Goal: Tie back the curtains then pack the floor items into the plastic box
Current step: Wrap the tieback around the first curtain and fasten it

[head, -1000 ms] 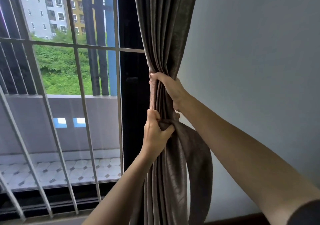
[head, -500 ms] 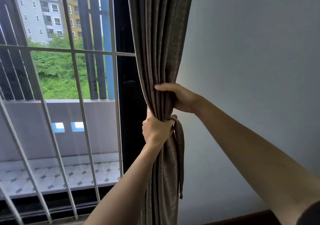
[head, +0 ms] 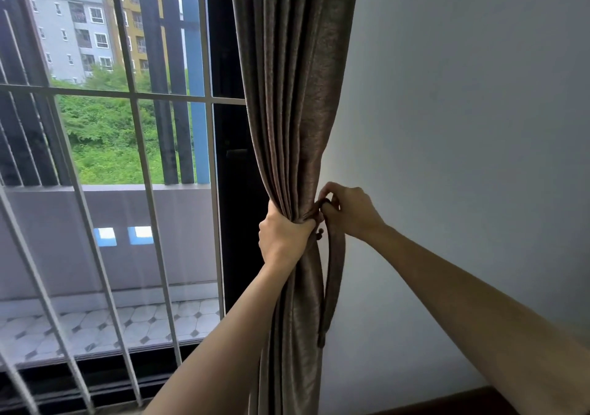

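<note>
Head view, left hand (head: 282, 239) gripping gathered curtain (head: 293, 95), right hand (head: 349, 211) pinching tieback (head: 333, 271)

White window bars (head: 133, 96), tiled balcony (head: 95, 328), greenery (head: 105, 140), apartment blocks (head: 79, 31), pale wall (head: 463, 127), possibly wooden skirting (head: 463, 403)

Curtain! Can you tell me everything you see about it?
The curtain is brownish-grey cloth that looks thick and a bit shiny, hanging in long folds between the barred window and the pale wall. Halfway down it is squeezed into a tight bunch. The left hand grips that bunch, and the right hand holds a matching tieback beside it, whose end dangles on the wall side. The curtain's top and bottom run out of view.
</note>
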`<act>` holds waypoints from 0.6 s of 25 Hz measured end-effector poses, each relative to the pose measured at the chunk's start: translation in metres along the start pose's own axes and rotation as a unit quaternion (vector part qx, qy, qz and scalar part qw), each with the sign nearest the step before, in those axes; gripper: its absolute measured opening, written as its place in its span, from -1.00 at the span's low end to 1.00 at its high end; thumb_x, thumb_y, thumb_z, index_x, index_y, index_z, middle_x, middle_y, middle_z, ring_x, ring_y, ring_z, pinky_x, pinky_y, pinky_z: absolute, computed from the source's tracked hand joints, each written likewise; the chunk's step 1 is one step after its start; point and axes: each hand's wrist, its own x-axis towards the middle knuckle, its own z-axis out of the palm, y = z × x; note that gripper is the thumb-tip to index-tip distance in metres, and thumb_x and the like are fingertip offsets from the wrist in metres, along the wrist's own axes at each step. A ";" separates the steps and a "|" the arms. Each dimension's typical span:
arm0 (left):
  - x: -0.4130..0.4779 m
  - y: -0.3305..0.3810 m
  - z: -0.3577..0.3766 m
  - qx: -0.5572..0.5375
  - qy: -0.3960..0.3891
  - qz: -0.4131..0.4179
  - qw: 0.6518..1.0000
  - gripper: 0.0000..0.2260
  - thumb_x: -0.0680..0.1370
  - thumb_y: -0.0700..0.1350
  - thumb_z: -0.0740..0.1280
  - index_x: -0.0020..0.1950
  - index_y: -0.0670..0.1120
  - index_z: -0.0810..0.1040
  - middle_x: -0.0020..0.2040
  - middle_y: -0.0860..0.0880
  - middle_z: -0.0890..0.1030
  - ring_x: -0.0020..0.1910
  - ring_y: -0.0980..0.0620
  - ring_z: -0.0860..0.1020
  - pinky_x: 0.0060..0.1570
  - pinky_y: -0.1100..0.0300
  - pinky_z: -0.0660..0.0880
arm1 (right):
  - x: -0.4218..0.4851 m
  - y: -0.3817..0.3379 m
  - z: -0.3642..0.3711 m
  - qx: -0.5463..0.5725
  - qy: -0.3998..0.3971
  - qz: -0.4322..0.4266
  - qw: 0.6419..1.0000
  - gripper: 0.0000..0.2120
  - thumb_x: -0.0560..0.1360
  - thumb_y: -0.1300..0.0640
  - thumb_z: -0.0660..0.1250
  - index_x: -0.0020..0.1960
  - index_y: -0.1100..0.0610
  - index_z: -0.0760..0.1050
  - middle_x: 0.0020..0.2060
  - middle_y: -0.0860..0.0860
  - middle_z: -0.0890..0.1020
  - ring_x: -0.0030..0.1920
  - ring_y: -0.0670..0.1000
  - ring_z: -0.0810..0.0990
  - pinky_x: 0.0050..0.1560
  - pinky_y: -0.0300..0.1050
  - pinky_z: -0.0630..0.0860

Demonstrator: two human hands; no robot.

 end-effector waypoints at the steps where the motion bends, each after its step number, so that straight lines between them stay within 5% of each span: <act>1: -0.001 -0.001 -0.002 -0.018 -0.015 0.005 1.000 -0.35 0.32 -0.02 0.52 0.34 -0.06 0.34 -0.03 0.06 0.53 -0.05 0.04 0.55 -0.13 0.23 0.50 | -0.001 -0.003 0.005 0.071 0.006 0.028 0.997 -0.89 0.49 0.23 0.23 -0.03 0.09 0.47 -0.40 -0.09 0.57 -0.45 -0.15 0.53 -0.40 -0.35 0.38; 4: -0.003 -0.017 -0.014 -0.148 -0.126 0.010 0.981 -0.35 0.35 -0.20 0.48 0.37 -0.03 0.28 0.05 0.04 0.56 0.00 0.09 0.59 -0.13 0.31 0.53 | -0.011 -0.009 0.014 0.353 -0.063 0.095 0.929 -0.85 0.52 0.30 0.23 0.05 0.14 0.33 -0.25 -0.01 0.56 -0.30 -0.06 0.56 -0.30 -0.25 0.50; 6: 0.000 -0.033 -0.029 -0.344 -0.196 -0.043 0.917 -0.39 0.36 -0.30 0.32 0.40 -0.09 0.28 0.18 -0.10 0.56 0.08 -0.01 0.59 -0.01 0.17 0.57 | -0.020 -0.005 0.019 0.484 -0.138 0.102 0.858 -0.75 0.47 0.33 0.30 0.05 0.14 0.29 -0.15 -0.01 0.55 -0.16 -0.06 0.56 -0.14 -0.20 0.52; 7: 0.005 -0.041 -0.034 -0.430 -0.216 -0.083 0.873 -0.40 0.35 -0.30 0.23 0.40 -0.13 0.29 0.24 -0.17 0.53 0.12 -0.07 0.57 0.06 0.10 0.57 | -0.026 -0.001 0.022 0.488 -0.167 0.092 0.852 -0.66 0.41 0.32 0.35 0.09 0.14 0.29 -0.09 -0.03 0.56 -0.07 -0.07 0.57 -0.08 -0.21 0.52; 9: 0.015 -0.049 -0.040 -0.477 -0.244 -0.126 0.835 -0.44 0.38 -0.31 0.17 0.41 -0.18 0.31 0.33 -0.23 0.46 0.15 -0.11 0.55 0.12 0.05 0.54 | -0.034 -0.003 0.028 0.430 -0.195 0.067 0.879 -0.42 0.36 0.30 0.45 0.26 0.12 0.24 0.09 -0.03 0.53 0.12 -0.08 0.55 0.03 -0.23 0.54; 12: 0.029 -0.047 -0.040 -0.325 -0.286 -0.100 0.896 -0.64 0.55 -0.32 0.16 0.34 -0.15 0.42 0.24 -0.20 0.54 0.09 -0.03 0.59 0.15 0.05 0.52 | -0.032 -0.009 0.032 0.383 -0.166 0.043 0.908 -0.23 0.32 0.29 0.51 0.37 0.07 0.16 0.21 -0.02 0.48 0.21 -0.02 0.52 0.13 -0.16 0.56; 15: 0.041 -0.038 -0.041 -0.253 -0.341 -0.088 0.901 -0.66 0.56 -0.32 0.18 0.27 0.00 0.47 0.14 -0.09 0.59 0.05 -0.01 0.58 0.14 0.00 0.49 | -0.021 -0.011 0.029 0.338 -0.183 0.009 0.923 -0.10 0.22 0.17 0.57 0.42 0.00 0.15 0.25 0.00 0.48 0.24 0.00 0.51 0.21 -0.03 0.53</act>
